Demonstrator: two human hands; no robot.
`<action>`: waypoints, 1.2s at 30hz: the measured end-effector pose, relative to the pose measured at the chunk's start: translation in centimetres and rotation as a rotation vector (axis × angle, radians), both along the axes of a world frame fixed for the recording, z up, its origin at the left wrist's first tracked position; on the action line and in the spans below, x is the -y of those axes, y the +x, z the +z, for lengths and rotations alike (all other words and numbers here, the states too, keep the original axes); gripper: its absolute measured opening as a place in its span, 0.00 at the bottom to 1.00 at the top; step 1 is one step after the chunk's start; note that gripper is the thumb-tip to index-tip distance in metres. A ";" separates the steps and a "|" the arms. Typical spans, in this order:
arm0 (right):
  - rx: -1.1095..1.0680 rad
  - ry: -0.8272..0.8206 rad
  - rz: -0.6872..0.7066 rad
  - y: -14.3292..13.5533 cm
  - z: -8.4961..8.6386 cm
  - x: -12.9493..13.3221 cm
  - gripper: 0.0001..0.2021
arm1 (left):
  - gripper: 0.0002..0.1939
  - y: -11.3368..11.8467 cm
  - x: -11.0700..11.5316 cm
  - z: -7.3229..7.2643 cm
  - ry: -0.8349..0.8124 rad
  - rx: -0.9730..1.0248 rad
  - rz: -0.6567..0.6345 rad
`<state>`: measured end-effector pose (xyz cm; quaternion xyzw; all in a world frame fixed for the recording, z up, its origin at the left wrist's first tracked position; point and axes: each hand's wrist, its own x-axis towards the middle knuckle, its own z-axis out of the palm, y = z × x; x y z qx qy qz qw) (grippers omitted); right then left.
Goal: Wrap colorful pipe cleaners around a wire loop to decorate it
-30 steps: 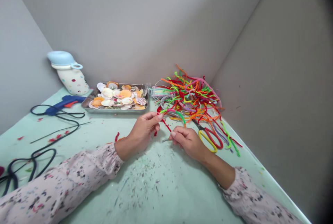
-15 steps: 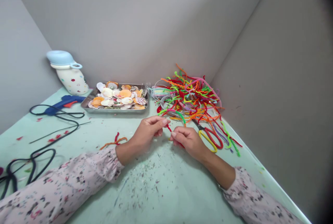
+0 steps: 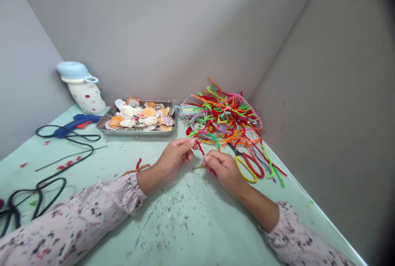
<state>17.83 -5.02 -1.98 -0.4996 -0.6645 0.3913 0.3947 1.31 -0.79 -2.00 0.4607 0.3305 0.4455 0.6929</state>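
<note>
A short red pipe cleaner (image 3: 200,147) stretches between my two hands above the table. My left hand (image 3: 175,155) pinches its upper end between thumb and fingertips. Lower and to the right, my right hand (image 3: 224,169) is closed on the other end, part of which is hidden in the fingers. Just behind the hands lies a heap of coloured pipe cleaners (image 3: 228,113). Scissors (image 3: 249,165) with red and yellow handles rest to the right of my right hand. Beside my left wrist, partly covered by it, is a small orange and red pipe cleaner piece (image 3: 138,166).
A metal tray (image 3: 138,133) of seashells (image 3: 148,112) stands at the back. Left of it are a white bottle (image 3: 86,95) with a blue lid and a blue glue gun (image 3: 72,125), its dark cord (image 3: 40,183) looping over the pale green table (image 3: 197,233). Grey walls enclose the back and right.
My left fingertips have drawn back slightly to the left, so more of the red pipe cleaner shows between the hands. The view has shifted very little.
</note>
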 end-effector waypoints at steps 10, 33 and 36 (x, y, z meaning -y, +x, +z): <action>-0.447 -0.339 0.123 0.6 -1.1 -0.8 0.13 | 0.14 -0.2 -0.2 0.0 -0.007 -0.002 -0.031; -0.061 0.225 -0.199 0.8 -0.7 -0.6 0.13 | 0.14 0.0 0.0 -0.8 0.263 -0.371 0.073; -0.241 0.168 -0.370 1.6 -1.3 -1.6 0.14 | 0.11 -0.1 0.5 -1.0 0.476 -0.698 0.045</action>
